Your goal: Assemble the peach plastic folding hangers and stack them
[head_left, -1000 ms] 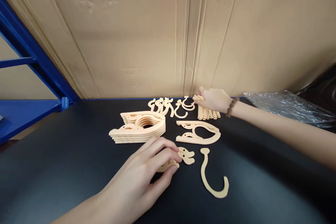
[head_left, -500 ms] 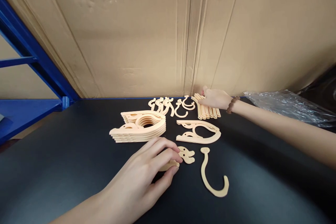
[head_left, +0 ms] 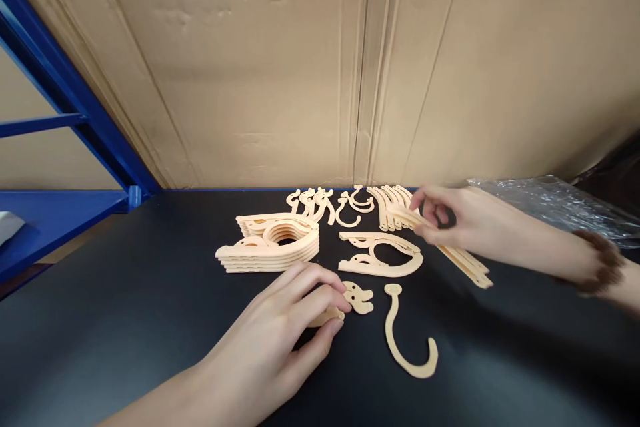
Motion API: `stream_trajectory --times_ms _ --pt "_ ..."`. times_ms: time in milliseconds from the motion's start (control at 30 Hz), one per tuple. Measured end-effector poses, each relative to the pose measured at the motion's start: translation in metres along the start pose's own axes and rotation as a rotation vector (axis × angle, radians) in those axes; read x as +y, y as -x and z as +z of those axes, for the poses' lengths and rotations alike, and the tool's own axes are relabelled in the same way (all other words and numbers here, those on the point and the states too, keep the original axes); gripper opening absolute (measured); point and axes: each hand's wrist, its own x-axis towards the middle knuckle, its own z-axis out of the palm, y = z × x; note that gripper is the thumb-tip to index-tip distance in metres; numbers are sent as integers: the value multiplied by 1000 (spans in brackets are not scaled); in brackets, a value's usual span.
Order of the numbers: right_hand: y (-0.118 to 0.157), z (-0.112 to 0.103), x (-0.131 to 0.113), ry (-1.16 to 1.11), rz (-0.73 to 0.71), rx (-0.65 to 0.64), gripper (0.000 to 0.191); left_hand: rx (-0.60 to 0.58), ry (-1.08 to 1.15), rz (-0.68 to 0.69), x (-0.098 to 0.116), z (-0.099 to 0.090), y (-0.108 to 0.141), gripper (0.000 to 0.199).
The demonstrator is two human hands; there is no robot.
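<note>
My left hand (head_left: 295, 320) rests low at centre, its fingers curled round a small cream piece (head_left: 327, 316) that is mostly hidden under it. Its fingertips touch a flat cream piece with small holes (head_left: 359, 297). Over the right side of the table my right hand (head_left: 445, 213) pinches long, thin cream strips (head_left: 465, 261), which slant down to the right. Beside that hand lies a row of similar strips (head_left: 390, 207). A large cream hook (head_left: 395, 333) lies flat at the front, and a curved cream frame piece (head_left: 380, 253) lies behind it.
A stack of cream frame pieces (head_left: 270, 250) stands left of centre on the black table (head_left: 125, 293). Behind are small hooks (head_left: 347, 210) and several small curved pieces (head_left: 310, 203). Clear plastic wrap (head_left: 545, 203) lies back right. Cardboard (head_left: 250, 80) and a blue metal frame (head_left: 100, 140) border the table.
My right hand has come forward and right from the row at the back, now with long strips in its fingers. The left hand has stayed almost still.
</note>
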Motion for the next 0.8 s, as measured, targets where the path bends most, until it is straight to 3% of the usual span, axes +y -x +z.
stream_trajectory --times_ms 133,267,500,667,800 --pt "40 6 -9 10 -119 -51 13 -6 -2 -17 2 -1 0 22" --pt "62 9 -13 3 -192 -89 7 8 -19 -22 1 -2 -1 21" --pt "73 14 -3 74 -224 -198 11 36 -66 4 -2 -3 -2 20" --pt "74 14 2 66 -269 -154 5 72 -323 228 4 -3 0 23" --pt "72 14 2 52 -315 -163 11 -51 -440 289 24 5 -4 21"
